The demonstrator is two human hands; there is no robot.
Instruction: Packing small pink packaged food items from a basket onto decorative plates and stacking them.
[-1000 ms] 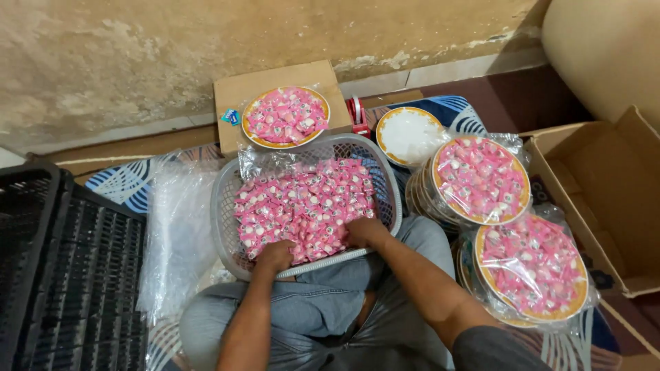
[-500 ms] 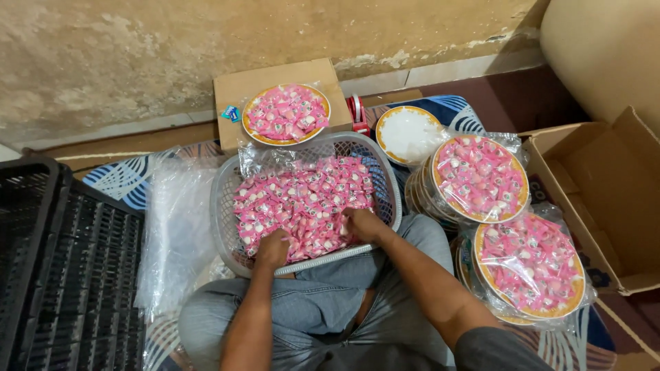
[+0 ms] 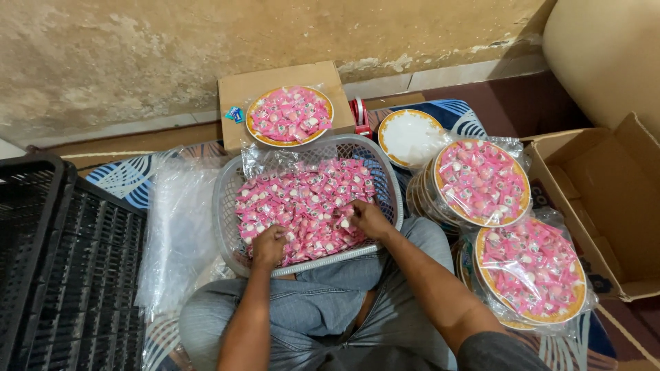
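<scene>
I am looking straight down at a grey basket (image 3: 231, 206) resting on my lap, heaped with pink wrapped candies (image 3: 302, 199), and both hands are working in the pile. My left hand (image 3: 269, 245) is lying near the front edge of the basket, fingers curled down into the candies; it looks to be gathering some, though I cannot tell how many are under the palm. My right hand (image 3: 368, 218) is sitting at the right side of the heap, fingertips pinching what appear to be a few candies. I am judging this as the scooping step: collecting a handful from the basket. Around me, plates of the same candies are waiting: one filled plate (image 3: 289, 115) is sitting on a flat cardboard box (image 3: 275, 79) against the wall, just beyond the basket. Two more filled plates wrapped in clear plastic, one nearer the wall (image 3: 481, 182) and one nearer me (image 3: 531, 269), are stacked at my right. An empty white plate (image 3: 410, 136) with a gold rim is lying between the wall box and those stacks. A sheet of clear plastic (image 3: 180, 227) is lying to the left, beside a black crate (image 3: 62, 261), and an open cardboard carton (image 3: 605, 199) is standing at the far right. The next move, I reckon, calls for a firm cupped grip so nothing spills when the handful lifts clear of the basket rim.
</scene>
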